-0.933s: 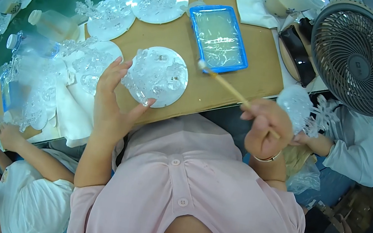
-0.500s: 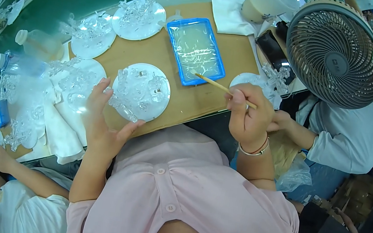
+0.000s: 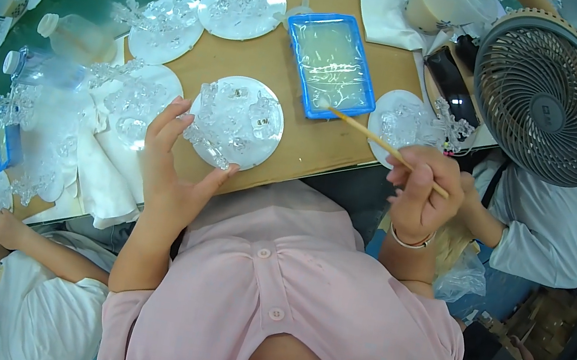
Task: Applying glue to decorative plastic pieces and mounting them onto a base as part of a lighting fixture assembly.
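Observation:
My left hand (image 3: 179, 169) curves around the near-left rim of a white disc (image 3: 264, 155), thumb and fingertips set apart against its edge. Clear plastic pieces (image 3: 229, 113) are clustered on this disc, and one clear rod-like piece (image 3: 208, 150) lies between my thumb and fingers. A thin wooden stick (image 3: 372, 137) is pinched in my right hand (image 3: 429, 200), slanting up to the left. Its tip rests at the near edge of a blue-rimmed tray (image 3: 368, 79) with a glossy, pale translucent content. Whether the tip dips into it is hard to tell.
More white discs with clear pieces (image 3: 242, 8) stand at the back, left and right. A grey fan (image 3: 545, 108) and a lidded cup (image 3: 439, 7) are at the right rear. Bottles (image 3: 47, 72) and white cloth (image 3: 101, 183) lie left. Co-workers sit on both sides.
The view has shifted, so the table things appear farther up and right. My right hand has drawn back from the tray, showing more of the stick. My left hand stays at the disc.

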The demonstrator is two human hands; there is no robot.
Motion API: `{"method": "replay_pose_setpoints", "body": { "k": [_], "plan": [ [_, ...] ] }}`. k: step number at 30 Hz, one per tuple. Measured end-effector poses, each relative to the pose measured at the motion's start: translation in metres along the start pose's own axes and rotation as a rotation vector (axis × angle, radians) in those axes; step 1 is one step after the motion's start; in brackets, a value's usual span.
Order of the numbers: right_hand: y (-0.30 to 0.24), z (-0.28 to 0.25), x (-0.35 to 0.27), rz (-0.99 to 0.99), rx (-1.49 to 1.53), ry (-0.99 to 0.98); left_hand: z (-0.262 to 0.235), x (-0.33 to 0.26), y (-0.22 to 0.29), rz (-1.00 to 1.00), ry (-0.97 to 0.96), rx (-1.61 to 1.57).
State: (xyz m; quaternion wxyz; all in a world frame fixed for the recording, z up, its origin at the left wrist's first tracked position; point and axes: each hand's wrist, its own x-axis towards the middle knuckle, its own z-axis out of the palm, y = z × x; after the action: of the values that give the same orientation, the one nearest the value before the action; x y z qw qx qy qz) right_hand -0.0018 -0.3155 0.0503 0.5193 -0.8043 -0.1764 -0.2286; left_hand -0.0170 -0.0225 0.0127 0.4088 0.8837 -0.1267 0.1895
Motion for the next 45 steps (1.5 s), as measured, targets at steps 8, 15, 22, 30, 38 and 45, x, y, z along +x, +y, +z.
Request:
{"method": "replay_pose_setpoints", "body": {
  "k": [8, 15, 22, 30, 38, 45],
  "plan": [
    [0.013, 0.034, -0.011, -0.088, -0.004, -0.165, 0.001, -0.005, -0.003, -0.004, -0.006, -0.005],
    [0.035, 0.05, -0.007, -0.084, 0.018, -0.2, -0.001, -0.006, -0.005, -0.006, -0.017, -0.014],
    [0.037, 0.053, 0.006, -0.179, -0.014, -0.224, 0.0, -0.004, -0.007, 0.014, -0.018, -0.033],
    [0.019, 0.037, -0.009, -0.223, -0.01, -0.345, 0.009, -0.004, -0.011, 0.067, 0.071, 0.027],
    [0.014, 0.048, -0.012, -0.273, 0.057, -0.388, -0.01, 0.007, -0.008, 0.054, 0.005, 0.046],
    [0.015, 0.045, -0.015, -0.16, 0.039, -0.312, -0.02, 0.016, -0.019, 0.049, -0.091, 0.111]
  ]
}}
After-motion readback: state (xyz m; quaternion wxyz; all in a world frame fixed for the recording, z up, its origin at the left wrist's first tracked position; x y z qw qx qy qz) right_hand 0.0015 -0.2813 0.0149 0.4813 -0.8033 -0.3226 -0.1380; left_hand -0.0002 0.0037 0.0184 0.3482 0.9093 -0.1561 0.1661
